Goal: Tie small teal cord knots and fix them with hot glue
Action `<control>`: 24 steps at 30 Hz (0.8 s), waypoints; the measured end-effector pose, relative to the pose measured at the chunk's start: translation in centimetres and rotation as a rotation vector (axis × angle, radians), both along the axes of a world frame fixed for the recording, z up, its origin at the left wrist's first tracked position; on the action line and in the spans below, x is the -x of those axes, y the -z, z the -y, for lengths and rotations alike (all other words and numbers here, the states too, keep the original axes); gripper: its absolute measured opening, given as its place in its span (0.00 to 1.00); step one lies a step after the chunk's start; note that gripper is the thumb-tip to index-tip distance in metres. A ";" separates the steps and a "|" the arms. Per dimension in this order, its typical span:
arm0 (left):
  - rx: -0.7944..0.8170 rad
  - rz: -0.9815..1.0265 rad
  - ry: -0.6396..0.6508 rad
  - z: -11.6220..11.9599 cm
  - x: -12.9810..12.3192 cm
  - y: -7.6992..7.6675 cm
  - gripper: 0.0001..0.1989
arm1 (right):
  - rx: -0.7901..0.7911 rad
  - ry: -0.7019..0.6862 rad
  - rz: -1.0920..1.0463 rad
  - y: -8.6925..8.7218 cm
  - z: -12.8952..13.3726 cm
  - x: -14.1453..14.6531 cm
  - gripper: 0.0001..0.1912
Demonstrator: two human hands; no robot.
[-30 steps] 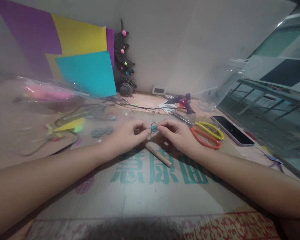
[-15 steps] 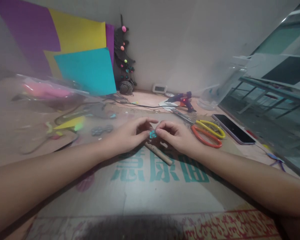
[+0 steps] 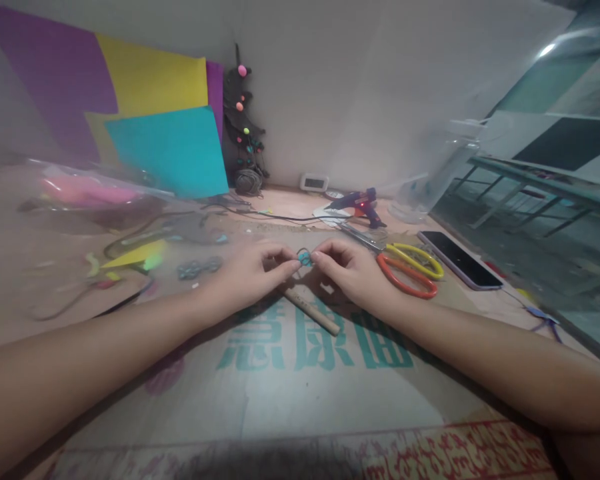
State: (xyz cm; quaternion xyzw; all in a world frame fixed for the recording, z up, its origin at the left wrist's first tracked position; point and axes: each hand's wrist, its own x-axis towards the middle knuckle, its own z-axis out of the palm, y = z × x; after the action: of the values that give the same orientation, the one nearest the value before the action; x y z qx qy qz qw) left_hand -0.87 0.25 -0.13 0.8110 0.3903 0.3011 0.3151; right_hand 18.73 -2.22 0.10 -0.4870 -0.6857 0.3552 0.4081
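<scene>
Carefully, I pinch a small turquoise piece [image 3: 304, 259] between both hands, its left edge in the closed thumb and forefinger of my left hand [image 3: 247, 270] and its right edge at the closed fingertips of my right hand [image 3: 350, 263]. A thin dark loop [image 3: 305, 250] arches over it, though the piece is too small for me to make out its exact shape. I have it raised above a cardboard sheet [image 3: 300, 407] printed with large green characters, and just below my fingers a wooden stick [image 3: 313, 315] lies slantwise on the cardboard. Beside my right hand are scissors [image 3: 381, 252] with one yellow and one orange-red handle, and beyond them a phone [image 3: 460, 260] lies screen up, its screen dark. Some grey-blue pieces [image 3: 190, 269] sit near my left wrist, partly blurred, with a yellow scrap [image 3: 135, 255] farther left. At the back of the bench [image 3: 283, 197], a dark glue gun [image 3: 357, 203] with a small red light rests on its side near a white digital display [image 3: 314, 182]. A turquoise sheet [image 3: 167, 153] leans in front of yellow and purple ones, next to a dark hanging decoration [image 3: 237, 120] dotted with coloured balls.
</scene>
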 end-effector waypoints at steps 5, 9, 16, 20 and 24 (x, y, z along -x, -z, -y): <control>0.043 0.029 -0.041 0.1 0.0 -0.2 0.14 | -0.131 -0.028 0.062 0.2 -0.8 -0.9 0.17; 0.085 0.045 -0.071 0.2 -0.1 -0.4 0.14 | -0.276 0.044 0.070 -2.4 -0.9 -2.3 0.12; 0.153 0.086 -0.063 0.3 -0.1 -0.3 0.12 | -0.323 0.214 0.480 -5.9 0.6 -8.2 0.09; 0.159 0.081 -0.068 0.2 -0.1 -0.1 0.12 | -0.279 0.176 0.891 -5.8 0.0 -12.5 0.10; 0.157 0.069 -0.074 0.1 0.0 -0.1 0.12 | -0.149 0.202 1.047 -5.9 -0.8 -14.5 0.11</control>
State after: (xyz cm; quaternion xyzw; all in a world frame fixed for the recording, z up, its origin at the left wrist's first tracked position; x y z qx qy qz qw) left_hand -0.82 0.15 -0.07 0.7579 0.4314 0.3089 0.3794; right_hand 33.20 -1.39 6.05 -0.6321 -0.7706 -0.0257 0.0774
